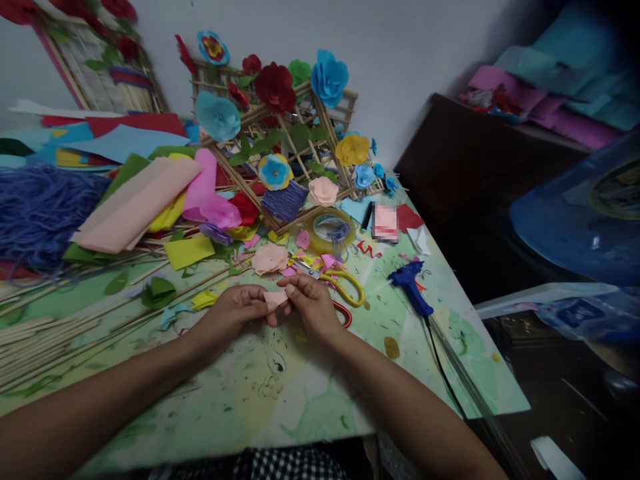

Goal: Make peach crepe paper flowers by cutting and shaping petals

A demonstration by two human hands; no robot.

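My left hand (243,306) pinches one end of a small pale pink paper piece (275,300). My right hand (311,305) grips the other end between thumb and fingers, so the piece spans the gap between both hands, just above the table. Just beyond them lies a pale pink paper flower (270,259). Scissors (345,285) with a yellow and a red handle rest beside my right hand, partly covered by it. Farther right, a blue glue gun (413,285) lies on the table with its black cord running toward the front edge.
A stick frame (325,130) with paper flowers stands at the back. A roll of clear tape (313,230) lies before it. Folded pink paper (143,200), blue yarn (47,213) and thin sticks (50,347) fill the left side. The table's right edge (463,287) runs past the glue gun.
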